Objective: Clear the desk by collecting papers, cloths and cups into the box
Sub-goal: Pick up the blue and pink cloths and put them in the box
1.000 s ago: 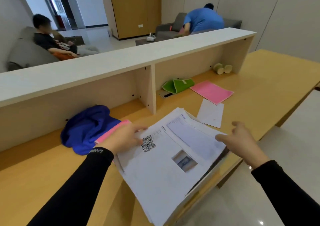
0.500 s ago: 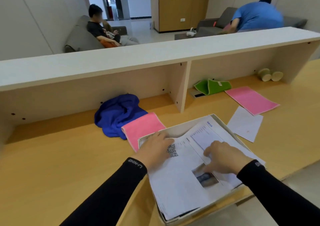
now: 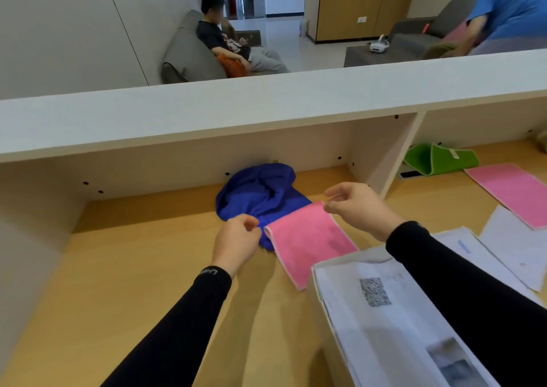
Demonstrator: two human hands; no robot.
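A pink cloth (image 3: 307, 238) lies flat on the wooden desk (image 3: 133, 283), half over a crumpled blue cloth (image 3: 260, 192). My left hand (image 3: 236, 240) is pinched at the pink cloth's left corner. My right hand (image 3: 359, 207) hovers at its far right corner, thumb and forefinger apart around the edge. The white box (image 3: 317, 269) stands at the lower right, filled with printed papers (image 3: 384, 312); my right forearm crosses over it.
A green cloth (image 3: 439, 158), a pink sheet (image 3: 515, 192) and a white sheet (image 3: 516, 247) lie to the right. A cup (image 3: 543, 143) peeks in at the right edge. A white shelf (image 3: 266, 105) with a divider overhangs the desk's back. Two people sit beyond it.
Both hands have left the papers, which now rest in the box, and moved up and left to the pink cloth's corners. My view has swung left.
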